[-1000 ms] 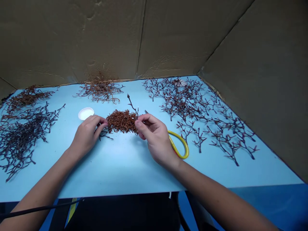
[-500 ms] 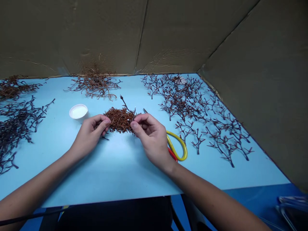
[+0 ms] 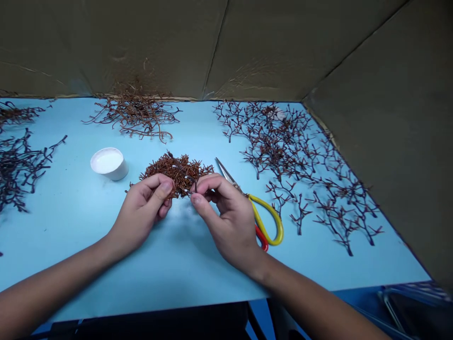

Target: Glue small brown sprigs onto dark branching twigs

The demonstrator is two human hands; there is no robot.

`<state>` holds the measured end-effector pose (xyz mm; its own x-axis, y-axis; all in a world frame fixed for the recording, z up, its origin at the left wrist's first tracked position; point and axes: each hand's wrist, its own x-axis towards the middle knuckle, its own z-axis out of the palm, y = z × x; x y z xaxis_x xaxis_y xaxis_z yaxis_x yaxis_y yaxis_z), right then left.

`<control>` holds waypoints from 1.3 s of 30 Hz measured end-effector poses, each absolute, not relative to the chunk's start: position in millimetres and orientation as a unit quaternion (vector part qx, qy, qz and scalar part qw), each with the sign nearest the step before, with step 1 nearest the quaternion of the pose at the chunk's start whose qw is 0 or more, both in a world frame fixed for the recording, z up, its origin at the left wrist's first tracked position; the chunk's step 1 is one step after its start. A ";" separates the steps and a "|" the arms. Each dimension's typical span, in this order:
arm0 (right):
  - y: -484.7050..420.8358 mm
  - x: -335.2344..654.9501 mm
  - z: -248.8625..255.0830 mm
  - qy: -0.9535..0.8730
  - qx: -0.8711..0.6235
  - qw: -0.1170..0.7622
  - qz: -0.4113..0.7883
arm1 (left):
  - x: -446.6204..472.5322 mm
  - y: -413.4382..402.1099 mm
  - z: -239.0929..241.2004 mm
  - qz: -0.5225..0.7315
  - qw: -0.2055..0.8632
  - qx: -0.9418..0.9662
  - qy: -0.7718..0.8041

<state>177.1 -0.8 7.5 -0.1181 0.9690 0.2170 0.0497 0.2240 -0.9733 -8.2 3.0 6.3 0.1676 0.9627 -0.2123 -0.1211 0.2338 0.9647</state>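
Observation:
My right hand (image 3: pixel 228 215) pinches a thin dark twig (image 3: pixel 196 185) between thumb and forefinger. Small white blobs show along the twig, which points up and to the left over a heap of short brown stem pieces (image 3: pixel 161 167). Close by on the left, my left hand (image 3: pixel 143 210) has its thumb and forefinger pressed together at the near edge of the heap. Whatever sits between those fingertips is too small to make out. A gap separates the two hands.
Scissors (image 3: pixel 278 229) with yellow and red handles lie beside my right hand. A white cup (image 3: pixel 118 171) with white contents stands left of the heap. Branched dark twigs (image 3: pixel 276 141) spread at right; brown stems (image 3: pixel 136 113) lie at back, dark twigs (image 3: pixel 21 160) at left. Cardboard walls (image 3: pixel 159 47) border the table.
My left hand has come nearer to my right hand. The twig in my right hand has tipped over to the left, from a more upright position. The view has shifted slightly.

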 end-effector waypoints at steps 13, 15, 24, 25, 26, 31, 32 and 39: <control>-4.7 176.7 3.6 -0.608 -0.416 0.496 0.459 | -10.7 1.8 2.0 0.455 0.657 0.392 0.455; -3.4 178.0 3.0 -0.606 -0.422 0.500 0.453 | -14.4 7.8 2.6 0.477 0.587 0.438 0.487; -2.4 180.1 0.5 -0.609 -0.437 0.493 0.441 | -13.6 13.6 3.5 0.484 0.447 0.532 0.533; -2.6 180.1 0.0 -0.608 -0.437 0.494 0.441 | -12.6 13.1 3.6 0.482 0.451 0.528 0.533; -2.6 180.0 -0.5 -0.607 -0.438 0.495 0.442 | -11.9 12.9 3.4 0.480 0.455 0.527 0.534; 0.4 178.8 -3.4 -0.595 -0.448 0.498 0.444 | -11.9 14.4 3.6 0.477 0.493 0.513 0.516; 1.2 178.3 -4.0 -0.591 -0.452 0.499 0.444 | -11.9 14.4 4.3 0.481 0.506 0.505 0.508; 1.4 173.5 -7.0 -0.589 -0.437 0.516 0.441 | -9.4 7.5 5.3 0.473 0.645 0.407 0.441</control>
